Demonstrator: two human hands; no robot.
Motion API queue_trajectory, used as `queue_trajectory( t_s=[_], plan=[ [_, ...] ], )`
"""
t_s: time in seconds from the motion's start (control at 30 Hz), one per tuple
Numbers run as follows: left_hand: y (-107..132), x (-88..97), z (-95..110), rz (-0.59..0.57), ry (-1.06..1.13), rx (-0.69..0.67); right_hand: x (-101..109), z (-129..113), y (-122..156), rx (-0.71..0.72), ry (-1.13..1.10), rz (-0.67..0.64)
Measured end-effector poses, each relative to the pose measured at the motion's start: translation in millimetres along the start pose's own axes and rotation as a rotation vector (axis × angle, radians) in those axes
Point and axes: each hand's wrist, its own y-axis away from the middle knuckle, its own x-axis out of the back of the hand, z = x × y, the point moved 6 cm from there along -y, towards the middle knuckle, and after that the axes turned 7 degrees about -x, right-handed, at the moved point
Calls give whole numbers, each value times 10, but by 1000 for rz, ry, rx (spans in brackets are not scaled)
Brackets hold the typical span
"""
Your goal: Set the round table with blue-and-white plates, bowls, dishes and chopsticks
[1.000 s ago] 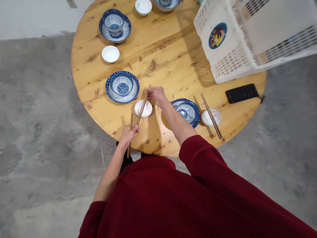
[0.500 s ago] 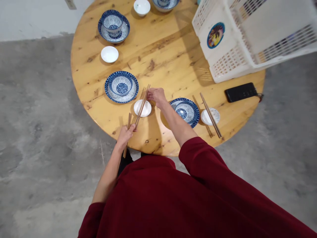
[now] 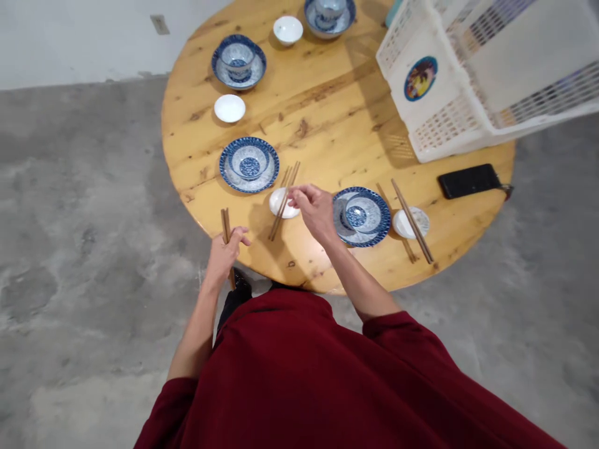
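I look down on a round wooden table (image 3: 327,118) bearing a white plastic basket (image 3: 449,112) and a blue-patterned plate (image 3: 380,232), with the right hand (image 3: 316,209) hovering just left of that plate. A chopstick pair (image 3: 279,214) lies slanted across a small white dish (image 3: 276,198) near the table's front edge, the right fingers (image 3: 296,197) drawn narrow just beside it, though I cannot tell whether they touch. The left hand (image 3: 227,246) sits at the rim, fingers closed around spare chopsticks (image 3: 225,219).

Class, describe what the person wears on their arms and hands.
The left hand and right hand are bare: no gloves, ring or watch shows. Dark red sleeves of a loose top end near the elbows; the forearms are uncovered.
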Motion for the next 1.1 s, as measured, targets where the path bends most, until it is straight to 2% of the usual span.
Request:
queue_trajectory(
  t_s=[0.1,0.23,0.33,0.47,0.53,0.67,0.77,0.87,1.1],
  plan=[
    [101,8,240,-135,122,-96,-509,-180,386,65,42,-224],
    [203,157,390,-252,190,-126,-1110,-456,738,187,108,-442],
    [261,391,420,-248,188,-144,-1451,-562,906,203,118,-530],
    [343,737,449,-231,155,-222,-1840,-522,1105,133,100,-637],
    [382,906,448,-225,118,-254,-2011,-508,1199,148,87,-666],
    [420,1235,444,-169,97,-304,-2309,-519,1333,258,93,-675],
    [393,1413,489,-146,103,-361,-2474,-553,1382,378,106,-671],
    [307,1503,567,-164,120,-422,-2576,-601,1377,471,157,-656],
    [-100,1568,711,-281,197,-489,-2739,-740,1104,521,230,-611]
  ],
)
